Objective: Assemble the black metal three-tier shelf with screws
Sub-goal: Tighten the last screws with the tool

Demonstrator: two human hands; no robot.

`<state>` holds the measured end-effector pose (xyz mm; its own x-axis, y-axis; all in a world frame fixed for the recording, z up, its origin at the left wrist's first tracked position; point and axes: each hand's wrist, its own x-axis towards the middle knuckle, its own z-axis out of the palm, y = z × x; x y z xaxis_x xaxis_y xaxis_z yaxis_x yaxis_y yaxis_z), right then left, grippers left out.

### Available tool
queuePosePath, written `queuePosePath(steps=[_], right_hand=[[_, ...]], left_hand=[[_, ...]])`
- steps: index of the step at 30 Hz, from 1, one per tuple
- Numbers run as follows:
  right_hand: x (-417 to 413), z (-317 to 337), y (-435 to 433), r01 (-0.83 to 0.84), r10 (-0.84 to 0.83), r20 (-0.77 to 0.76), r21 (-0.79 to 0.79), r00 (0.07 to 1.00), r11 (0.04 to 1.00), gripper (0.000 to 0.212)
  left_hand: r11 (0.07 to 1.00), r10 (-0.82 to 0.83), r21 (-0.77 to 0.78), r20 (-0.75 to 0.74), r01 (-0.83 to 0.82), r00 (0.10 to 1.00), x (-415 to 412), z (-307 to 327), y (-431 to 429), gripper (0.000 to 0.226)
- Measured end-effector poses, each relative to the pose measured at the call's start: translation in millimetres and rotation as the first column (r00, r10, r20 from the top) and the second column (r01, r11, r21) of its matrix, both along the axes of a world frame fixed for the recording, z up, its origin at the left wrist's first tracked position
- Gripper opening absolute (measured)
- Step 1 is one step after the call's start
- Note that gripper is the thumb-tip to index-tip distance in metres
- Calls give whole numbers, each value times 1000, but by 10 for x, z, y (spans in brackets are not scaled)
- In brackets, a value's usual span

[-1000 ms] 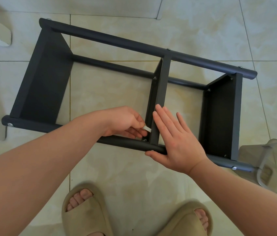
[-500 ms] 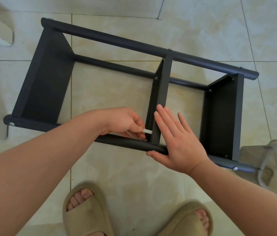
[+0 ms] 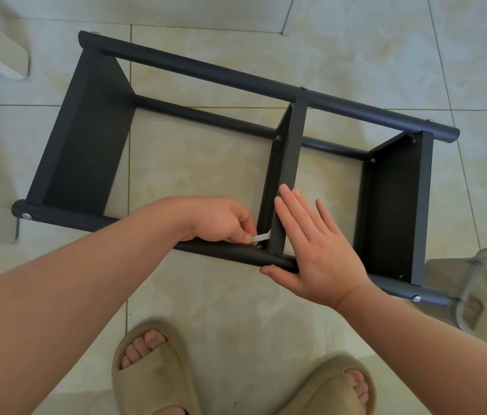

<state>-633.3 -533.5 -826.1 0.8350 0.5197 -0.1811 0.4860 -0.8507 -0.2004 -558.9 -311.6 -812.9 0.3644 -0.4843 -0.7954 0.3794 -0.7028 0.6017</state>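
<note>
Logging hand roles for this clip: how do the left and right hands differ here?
The left hand pinches a small silver tool; the right hand holds nothing. The left hand's fingers are curled; the right hand's are straight, pressed flat on the middle shelf panel. Both work at that panel's joint with the near tube.

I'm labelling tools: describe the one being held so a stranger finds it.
The black shelf lies sideways on the floor. Where its middle panel meets the near rail, the left hand pinches a small tool, the only pale piece against black metal.
</note>
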Motion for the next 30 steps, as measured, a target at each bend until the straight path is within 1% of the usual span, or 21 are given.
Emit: queuePosePath(steps=[4,8,10,12,15,17,19,21,23,26,30], right_hand=[[-4,-3,-2,-1,1,3,2,1000,1000,99],[-2,-1,-1,-1,1,-3,-5,1000,1000,99],[1,-2,1,-3,3,-4,-11,1000,1000,99],[1,0,3,-4,4,-3,-11,1000,1000,99],[0,1,-3,-4,4,-2,-12,1000,1000,99],[-3,0,-4,-5,5,2,-7,1000,1000,98],[-4,-3,-4,-4,4,4,-3,1000,1000,98],[-2,-7,-5,-3,3,2,-1,1000,1000,98],[-1,-9,-4,-1,1,3,3,1000,1000,98],[1,-10,2,-1,1,7,8,1000,1000,98],[-3,-5,-1,-2,2,5,2,1000,1000,98]], left_hand=[[1000,-13,5,11,13,1000,-1,-5,-6,19],[999,42,-17,70,-41,997,37,-7,14,14],[998,60,-24,127,-58,990,54,-7,26,8],[999,50,-19,202,-47,978,73,-2,17,8],[998,58,-38,254,-50,965,78,15,-25,19],[989,139,-75,200,-127,970,52,0,-68,22],[961,264,-105,79,-256,961,14,-18,-120,16],[921,373,-100,-56,-377,926,-6,-32,-166,8],[879,454,-84,-153,-470,878,-10,-34,-201,6],[838,521,-81,-174,-540,835,-6,-40,-227,8],[823,553,-58,-145,-565,820,-5,-66,-242,23]])
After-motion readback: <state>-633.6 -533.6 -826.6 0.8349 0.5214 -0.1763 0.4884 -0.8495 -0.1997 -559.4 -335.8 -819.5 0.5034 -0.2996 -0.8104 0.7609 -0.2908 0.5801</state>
